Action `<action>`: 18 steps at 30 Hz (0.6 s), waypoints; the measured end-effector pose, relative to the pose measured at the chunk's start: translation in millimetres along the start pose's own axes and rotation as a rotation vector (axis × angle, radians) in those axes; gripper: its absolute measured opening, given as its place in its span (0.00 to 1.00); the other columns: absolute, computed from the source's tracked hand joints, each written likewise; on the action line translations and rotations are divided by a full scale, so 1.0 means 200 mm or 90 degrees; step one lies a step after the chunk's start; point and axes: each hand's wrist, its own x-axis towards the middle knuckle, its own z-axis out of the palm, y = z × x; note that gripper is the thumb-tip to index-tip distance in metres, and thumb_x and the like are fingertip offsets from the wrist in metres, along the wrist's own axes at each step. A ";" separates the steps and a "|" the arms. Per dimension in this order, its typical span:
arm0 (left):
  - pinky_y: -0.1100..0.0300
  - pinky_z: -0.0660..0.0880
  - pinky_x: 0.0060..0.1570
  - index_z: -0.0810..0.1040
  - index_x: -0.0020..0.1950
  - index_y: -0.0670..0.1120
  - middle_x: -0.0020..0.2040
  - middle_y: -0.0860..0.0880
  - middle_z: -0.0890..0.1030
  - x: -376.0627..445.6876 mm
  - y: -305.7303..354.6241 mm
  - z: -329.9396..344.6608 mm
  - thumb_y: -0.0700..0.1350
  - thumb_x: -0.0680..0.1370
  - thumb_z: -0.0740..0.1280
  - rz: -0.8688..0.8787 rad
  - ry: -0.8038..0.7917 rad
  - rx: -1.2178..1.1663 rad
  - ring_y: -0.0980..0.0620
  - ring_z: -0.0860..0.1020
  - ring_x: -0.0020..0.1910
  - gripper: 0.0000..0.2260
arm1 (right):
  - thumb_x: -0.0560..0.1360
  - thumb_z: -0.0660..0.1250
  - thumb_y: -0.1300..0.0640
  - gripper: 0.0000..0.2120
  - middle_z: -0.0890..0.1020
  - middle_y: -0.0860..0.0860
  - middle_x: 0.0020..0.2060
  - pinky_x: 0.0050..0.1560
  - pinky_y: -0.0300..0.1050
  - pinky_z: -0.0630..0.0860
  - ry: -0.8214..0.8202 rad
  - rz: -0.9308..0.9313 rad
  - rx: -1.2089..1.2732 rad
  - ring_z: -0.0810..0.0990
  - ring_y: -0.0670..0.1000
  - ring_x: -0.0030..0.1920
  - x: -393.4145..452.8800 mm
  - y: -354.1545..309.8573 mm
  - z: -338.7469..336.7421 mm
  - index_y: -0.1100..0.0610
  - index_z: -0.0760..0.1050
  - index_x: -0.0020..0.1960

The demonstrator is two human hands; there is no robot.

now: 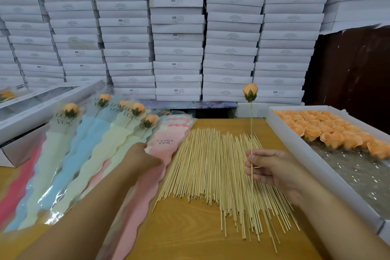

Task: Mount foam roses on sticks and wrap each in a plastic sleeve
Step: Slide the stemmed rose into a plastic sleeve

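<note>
My right hand (272,170) pinches a thin wooden stick (251,129) held upright, with an orange foam rose (250,91) mounted on its top. Under it a pile of bare sticks (213,173) lies on the wooden table. My left hand (140,155) reaches to the pink "LOVE YOU" plastic sleeve (166,148) on top of a sleeve stack; its fingers are hidden behind the wrist, at the sleeve's left edge. Several wrapped roses (88,133) in pastel sleeves lie fanned out to the left.
A white tray (295,148) at the right holds several loose orange foam roses (329,131). Open white boxes (31,112) sit at the far left. A wall of stacked white boxes (179,34) rises behind the table. Bare table (179,228) shows near me.
</note>
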 end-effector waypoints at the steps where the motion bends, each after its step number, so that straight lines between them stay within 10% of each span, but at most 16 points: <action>1: 0.46 0.79 0.57 0.70 0.72 0.42 0.58 0.43 0.78 0.00 0.01 -0.01 0.43 0.71 0.77 -0.024 -0.031 -0.045 0.42 0.78 0.56 0.31 | 0.75 0.72 0.64 0.06 0.87 0.57 0.40 0.31 0.39 0.80 -0.001 0.001 0.000 0.87 0.53 0.38 0.00 0.00 0.00 0.60 0.82 0.52; 7: 0.56 0.80 0.39 0.73 0.64 0.39 0.52 0.37 0.82 -0.05 0.06 -0.01 0.42 0.78 0.71 -0.048 -0.119 -0.114 0.42 0.82 0.45 0.17 | 0.75 0.72 0.64 0.06 0.87 0.57 0.39 0.32 0.40 0.80 -0.013 0.006 0.003 0.87 0.54 0.38 0.00 0.00 0.00 0.61 0.83 0.52; 11: 0.46 0.76 0.50 0.73 0.63 0.38 0.55 0.30 0.81 -0.10 0.10 0.01 0.40 0.81 0.65 -0.039 -0.191 -0.174 0.39 0.79 0.46 0.12 | 0.75 0.72 0.65 0.06 0.86 0.58 0.39 0.32 0.40 0.81 -0.019 0.011 0.010 0.87 0.54 0.37 0.00 0.00 0.00 0.61 0.83 0.52; 15: 0.55 0.79 0.30 0.74 0.63 0.40 0.44 0.36 0.84 -0.18 0.13 0.07 0.35 0.81 0.63 -0.071 -0.256 -0.332 0.43 0.82 0.33 0.10 | 0.75 0.72 0.65 0.07 0.87 0.58 0.42 0.32 0.40 0.81 -0.034 0.018 0.011 0.87 0.54 0.38 -0.01 0.00 0.01 0.61 0.83 0.53; 18: 0.51 0.81 0.36 0.74 0.64 0.41 0.52 0.34 0.83 -0.24 0.15 0.12 0.33 0.81 0.63 -0.069 -0.306 -0.384 0.42 0.83 0.38 0.13 | 0.75 0.72 0.65 0.09 0.87 0.59 0.45 0.32 0.40 0.81 -0.056 0.032 0.023 0.87 0.54 0.38 -0.01 0.00 0.02 0.62 0.81 0.54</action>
